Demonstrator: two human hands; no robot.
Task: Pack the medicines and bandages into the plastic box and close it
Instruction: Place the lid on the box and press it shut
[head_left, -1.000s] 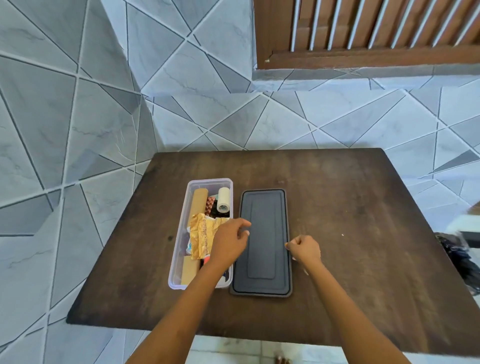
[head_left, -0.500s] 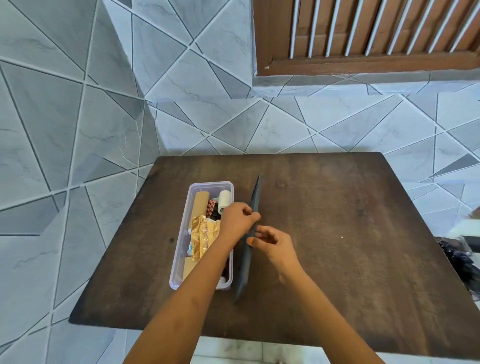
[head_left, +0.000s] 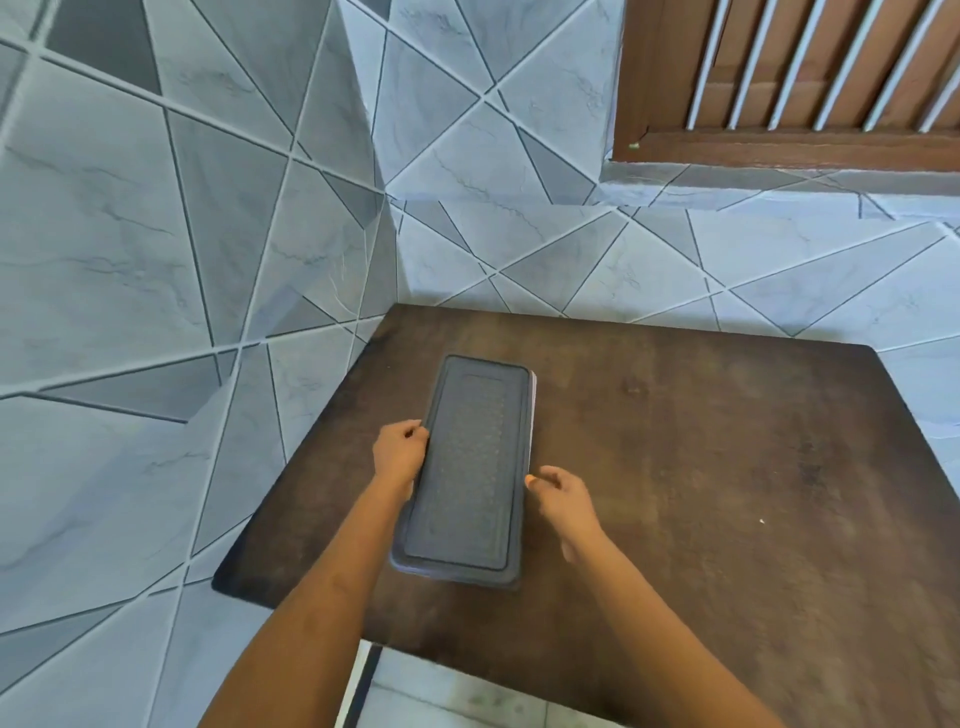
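The dark grey lid (head_left: 470, 467) lies flat on top of the box (head_left: 532, 415). It covers the box, so only a thin strip of clear wall shows along the right edge, near the far corner. What is inside the box cannot be seen. The box is long and thin. Its long way runs from 6 o'clock up to 12 o'clock, leaning a little to the right. It sits on the left half of the brown table (head_left: 701, 493), close to the table's left edge.

The left hand (head_left: 401, 451) is at 9 o'clock from the lid. Its fingers are curled and press against the lid's left edge, about halfway along. It holds the lid's rim.

The right hand (head_left: 558, 493) is at 3 o'clock from the lid. Its fingers are loosely curled and its thumb tip is right at the lid's right edge. Whether it is pinching the rim or only touching it cannot be told.

Both bare arms come up from 6 o'clock.

Grey tiled walls (head_left: 182, 260) stand at 9 and 12 o'clock from the table. A brown wooden shutter (head_left: 805, 78) is at 1 o'clock, high up.
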